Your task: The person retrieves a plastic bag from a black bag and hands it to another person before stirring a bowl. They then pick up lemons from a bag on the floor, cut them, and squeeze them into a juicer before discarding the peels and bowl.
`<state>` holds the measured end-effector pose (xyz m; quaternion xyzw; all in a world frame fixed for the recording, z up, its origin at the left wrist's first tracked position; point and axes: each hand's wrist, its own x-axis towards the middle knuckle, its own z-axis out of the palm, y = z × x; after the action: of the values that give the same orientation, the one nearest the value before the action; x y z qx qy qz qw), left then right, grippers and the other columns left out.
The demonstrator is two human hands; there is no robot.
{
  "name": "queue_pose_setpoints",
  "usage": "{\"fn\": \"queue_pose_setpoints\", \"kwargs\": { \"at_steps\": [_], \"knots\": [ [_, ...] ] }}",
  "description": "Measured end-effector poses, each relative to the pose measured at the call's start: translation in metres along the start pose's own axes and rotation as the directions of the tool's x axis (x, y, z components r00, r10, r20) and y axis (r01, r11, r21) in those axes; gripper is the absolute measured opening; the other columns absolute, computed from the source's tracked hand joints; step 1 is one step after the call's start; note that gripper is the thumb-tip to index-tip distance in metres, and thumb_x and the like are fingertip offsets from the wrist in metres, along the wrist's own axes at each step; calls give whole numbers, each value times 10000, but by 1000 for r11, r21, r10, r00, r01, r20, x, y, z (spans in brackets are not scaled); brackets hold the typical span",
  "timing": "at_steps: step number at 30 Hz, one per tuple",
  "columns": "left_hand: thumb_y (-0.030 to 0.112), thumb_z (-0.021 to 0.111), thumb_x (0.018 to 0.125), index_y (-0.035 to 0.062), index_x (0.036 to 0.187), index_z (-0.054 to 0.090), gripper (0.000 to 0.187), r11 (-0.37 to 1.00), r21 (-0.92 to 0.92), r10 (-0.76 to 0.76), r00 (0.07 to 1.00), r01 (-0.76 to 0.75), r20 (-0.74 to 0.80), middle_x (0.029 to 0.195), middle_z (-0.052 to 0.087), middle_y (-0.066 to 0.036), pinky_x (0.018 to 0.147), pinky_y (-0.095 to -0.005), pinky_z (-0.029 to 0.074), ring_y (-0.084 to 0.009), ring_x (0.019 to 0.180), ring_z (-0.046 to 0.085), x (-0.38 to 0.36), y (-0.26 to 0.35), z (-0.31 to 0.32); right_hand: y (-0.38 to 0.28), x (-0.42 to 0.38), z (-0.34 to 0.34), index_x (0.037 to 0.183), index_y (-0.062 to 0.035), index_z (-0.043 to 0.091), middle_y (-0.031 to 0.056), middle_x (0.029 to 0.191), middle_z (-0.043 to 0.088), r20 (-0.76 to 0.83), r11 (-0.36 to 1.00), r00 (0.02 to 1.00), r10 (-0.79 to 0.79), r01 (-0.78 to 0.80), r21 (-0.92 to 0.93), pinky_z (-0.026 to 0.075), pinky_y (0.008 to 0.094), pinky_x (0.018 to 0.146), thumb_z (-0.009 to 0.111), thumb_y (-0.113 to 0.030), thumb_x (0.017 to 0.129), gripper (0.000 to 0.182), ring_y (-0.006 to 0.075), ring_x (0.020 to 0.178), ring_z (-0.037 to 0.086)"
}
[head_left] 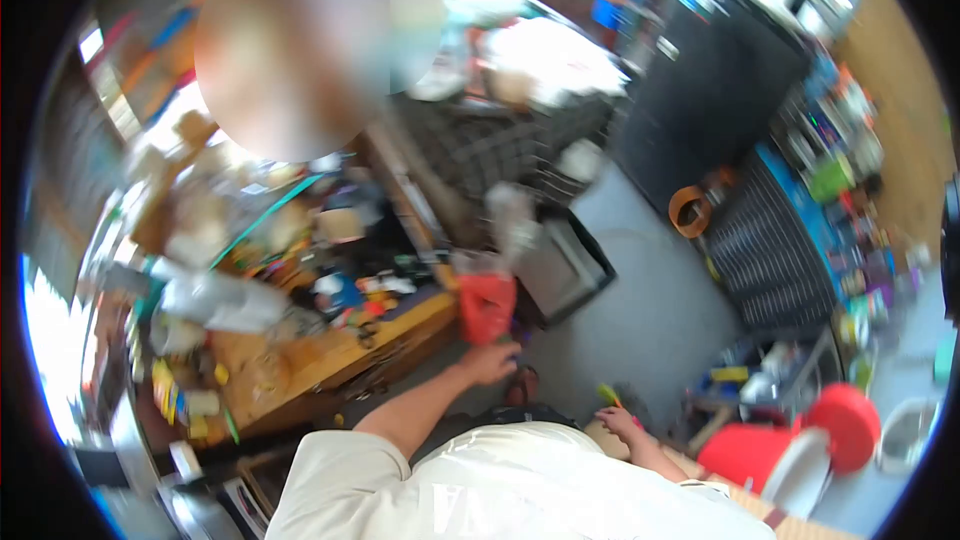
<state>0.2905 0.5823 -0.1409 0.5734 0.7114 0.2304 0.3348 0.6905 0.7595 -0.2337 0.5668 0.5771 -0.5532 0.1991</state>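
Note:
The whole view is motion-blurred. My left hand (490,360) reaches out from my white shirt, fingers curled against the bottom of a red plastic bag (487,305). The bag hangs at the corner of a wooden workbench (330,360). My right hand (625,425) is lower and nearer my body, just under a small yellow-green object (608,396). Whether that hand holds the object is too blurred to tell.
The workbench is piled with tools, boxes and a white bag (215,300). A grey bin (565,260) stands on the floor beyond the red bag. Blue drawer shelves (780,240) line the right side, and a red stool (800,440) is at lower right. Another person stands close by at upper left.

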Motion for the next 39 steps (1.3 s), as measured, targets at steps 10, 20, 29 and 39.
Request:
{"fn": "queue_pose_setpoints", "kwargs": {
  "at_steps": [10,20,29,39],
  "knots": [
    [370,604,914,142,1274,652,429,372,-482,-881,139,793,-452,1231,683,-155,971,-474,520,-358,1142,642,-411,-6,25,-190,138,131,1106,-128,737,124,1085,728,875,-9,399,-274,909,-417,574,408,799,615,-273,891,287,271,892,709],
    [320,586,879,62,1043,736,341,-48,-821,-993,-118,570,-24,1068,709,-219,920,-499,539,-412,1027,668,-639,-102,259,-297,-194,494,1194,-24,680,135,1116,730,882,207,320,-345,943,-260,548,340,894,719,-194,911,333,202,1010,697],
    [322,544,902,38,1070,720,374,15,-728,-999,47,686,24,1110,683,-255,967,-474,511,-423,1045,651,-705,-290,368,-381,-244,673,1059,-17,672,75,871,618,465,-404,-267,-844,887,-223,484,299,692,656,31,872,193,193,739,587],
    [298,597,917,55,1305,608,459,-92,-708,-990,10,700,139,1410,539,-168,1059,-470,471,-365,1255,553,-688,-573,461,-369,-160,665,1133,-16,578,153,1071,569,410,-912,-862,-299,131,-389,448,450,858,620,-236,894,327,309,956,571]
  ]
}}
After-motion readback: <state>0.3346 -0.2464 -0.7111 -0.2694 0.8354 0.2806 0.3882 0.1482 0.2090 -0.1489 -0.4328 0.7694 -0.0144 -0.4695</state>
